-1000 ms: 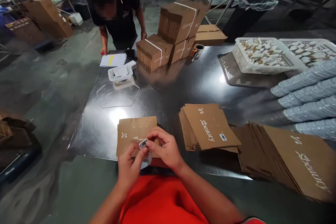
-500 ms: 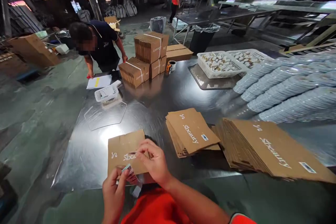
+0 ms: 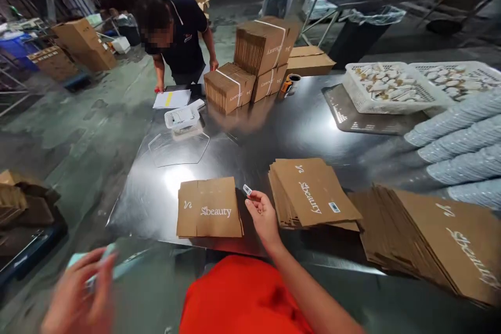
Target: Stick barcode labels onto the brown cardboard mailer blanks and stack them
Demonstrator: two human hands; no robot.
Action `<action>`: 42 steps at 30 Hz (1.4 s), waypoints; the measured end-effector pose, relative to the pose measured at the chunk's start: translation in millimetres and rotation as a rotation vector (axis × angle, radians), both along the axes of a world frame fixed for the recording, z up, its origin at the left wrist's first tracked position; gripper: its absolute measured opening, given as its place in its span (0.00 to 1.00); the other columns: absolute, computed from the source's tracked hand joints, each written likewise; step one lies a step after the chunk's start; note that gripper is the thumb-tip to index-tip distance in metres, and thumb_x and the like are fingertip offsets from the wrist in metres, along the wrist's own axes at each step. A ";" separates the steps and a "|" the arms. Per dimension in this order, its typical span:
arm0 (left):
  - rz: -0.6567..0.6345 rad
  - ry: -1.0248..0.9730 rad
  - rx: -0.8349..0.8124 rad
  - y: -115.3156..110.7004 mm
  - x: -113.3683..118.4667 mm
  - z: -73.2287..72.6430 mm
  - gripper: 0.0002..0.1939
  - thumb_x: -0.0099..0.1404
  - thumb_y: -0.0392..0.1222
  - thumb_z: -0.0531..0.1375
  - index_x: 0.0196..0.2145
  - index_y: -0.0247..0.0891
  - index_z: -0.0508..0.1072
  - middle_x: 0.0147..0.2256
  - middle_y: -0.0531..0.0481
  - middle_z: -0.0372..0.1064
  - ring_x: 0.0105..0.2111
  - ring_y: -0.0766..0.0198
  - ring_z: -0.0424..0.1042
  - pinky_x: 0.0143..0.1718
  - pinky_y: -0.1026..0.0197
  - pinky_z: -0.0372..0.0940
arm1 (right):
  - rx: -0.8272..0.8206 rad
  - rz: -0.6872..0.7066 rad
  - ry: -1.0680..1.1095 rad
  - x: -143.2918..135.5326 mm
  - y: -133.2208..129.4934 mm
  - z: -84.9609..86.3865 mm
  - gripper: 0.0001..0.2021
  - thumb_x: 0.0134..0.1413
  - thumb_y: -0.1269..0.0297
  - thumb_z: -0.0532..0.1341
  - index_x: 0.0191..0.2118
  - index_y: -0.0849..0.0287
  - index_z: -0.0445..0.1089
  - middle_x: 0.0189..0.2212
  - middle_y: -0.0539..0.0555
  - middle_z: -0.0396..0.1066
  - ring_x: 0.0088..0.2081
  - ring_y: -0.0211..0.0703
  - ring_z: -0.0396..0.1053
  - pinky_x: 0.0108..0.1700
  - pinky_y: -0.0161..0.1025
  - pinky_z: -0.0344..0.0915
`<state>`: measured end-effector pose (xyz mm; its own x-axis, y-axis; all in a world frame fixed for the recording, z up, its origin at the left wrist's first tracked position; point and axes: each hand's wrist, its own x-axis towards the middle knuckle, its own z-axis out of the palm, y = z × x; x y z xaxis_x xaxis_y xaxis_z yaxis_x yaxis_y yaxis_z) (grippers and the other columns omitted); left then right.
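Observation:
A small barcode label (image 3: 247, 190) is pinched between the fingertips of my right hand (image 3: 263, 218), just above the metal table. To its left, a flat brown cardboard box (image 3: 211, 221) with white "beauty" lettering lies near the table's front edge. Off the table at the lower left, my left hand (image 3: 84, 289), blurred by motion, holds a light green label strip (image 3: 76, 259). Right of my right hand is a stack of flat cardboard boxes (image 3: 313, 193); the top one bears a label. A larger fanned stack (image 3: 438, 240) lies farther right.
Strapped cardboard bundles (image 3: 266, 44) stand at the back of the table (image 3: 250, 151), near a tape roll (image 3: 294, 78). A person (image 3: 183, 36) leans over papers (image 3: 172, 98) beside a white tray (image 3: 182, 118). White baskets (image 3: 391, 107) and clear stacked rows (image 3: 469, 125) occupy the right side.
My hands have moved apart: the left down and left with the strip, the right off the cardboard with a label now visible in its fingers. The view has shifted left and down.

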<state>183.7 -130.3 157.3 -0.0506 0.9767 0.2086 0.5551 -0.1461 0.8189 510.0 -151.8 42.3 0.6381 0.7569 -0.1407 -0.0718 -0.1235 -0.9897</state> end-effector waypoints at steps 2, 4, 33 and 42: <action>-0.053 0.094 0.129 -9.1 24.0 -8.3 0.07 0.50 0.49 0.67 0.24 0.45 0.77 0.28 0.54 0.77 0.26 0.62 0.74 0.26 0.64 0.65 | 0.018 0.012 -0.018 -2.3 3.2 0.8 0.20 0.47 0.49 0.62 0.40 0.59 0.66 0.37 0.56 0.69 0.37 0.42 0.67 0.41 0.40 0.65; -0.187 0.095 0.154 -17.2 47.8 -18.7 0.02 0.56 0.41 0.63 0.28 0.45 0.77 0.32 0.53 0.77 0.32 0.62 0.75 0.34 0.64 0.67 | 0.025 0.036 -0.086 -2.0 9.1 0.9 0.18 0.48 0.49 0.61 0.36 0.59 0.67 0.35 0.55 0.69 0.37 0.42 0.67 0.41 0.40 0.64; -0.625 -0.530 -0.723 57.5 138.4 -148.7 0.15 0.56 0.47 0.61 0.19 0.38 0.63 0.55 0.35 0.65 0.53 0.49 0.67 0.53 0.50 0.58 | -0.514 0.071 -0.458 -17.2 68.7 -30.0 0.12 0.48 0.64 0.60 0.18 0.61 0.67 0.33 0.54 0.68 0.39 0.41 0.66 0.41 0.34 0.60; -0.633 -0.487 -0.694 54.3 138.5 -148.7 0.15 0.56 0.48 0.60 0.19 0.38 0.62 0.56 0.33 0.63 0.53 0.49 0.67 0.52 0.50 0.58 | -0.579 0.069 -0.552 -25.2 67.5 -21.7 0.09 0.53 0.64 0.59 0.25 0.60 0.71 0.37 0.53 0.67 0.36 0.38 0.66 0.38 0.34 0.59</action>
<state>322.2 -76.0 8.6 0.5813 0.7516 -0.3117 0.1304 0.2920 0.9475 484.7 -84.2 20.6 0.6850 0.7002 -0.2012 0.4355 -0.6149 -0.6574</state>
